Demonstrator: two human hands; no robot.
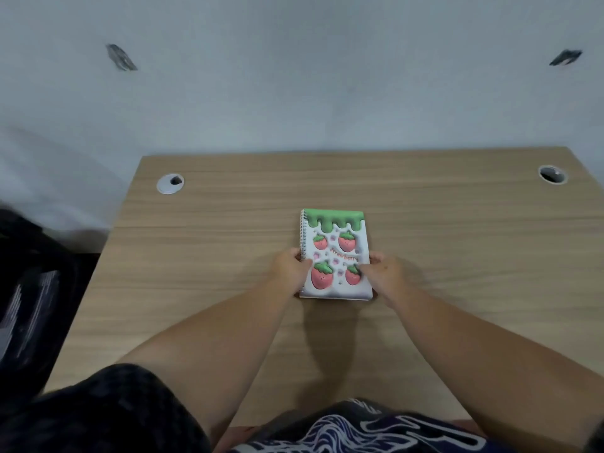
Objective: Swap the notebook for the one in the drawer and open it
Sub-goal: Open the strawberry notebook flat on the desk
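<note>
A closed spiral notebook (333,243) with a white cover, green drips and red strawberries lies on the wooden desk (228,256), its spiral along the left side. My left hand (289,269) grips its left edge near the spiral, thumb on the cover. My right hand (384,273) holds the right edge, thumb and fingertips pinching the cover's edge. No drawer shows in this view.
Two round cable grommets sit at the desk's back left (170,183) and back right (552,174). A pale wall stands right behind the desk. Something dark, blurred, is at the left beside the desk (29,305). My dark patterned clothing fills the bottom edge.
</note>
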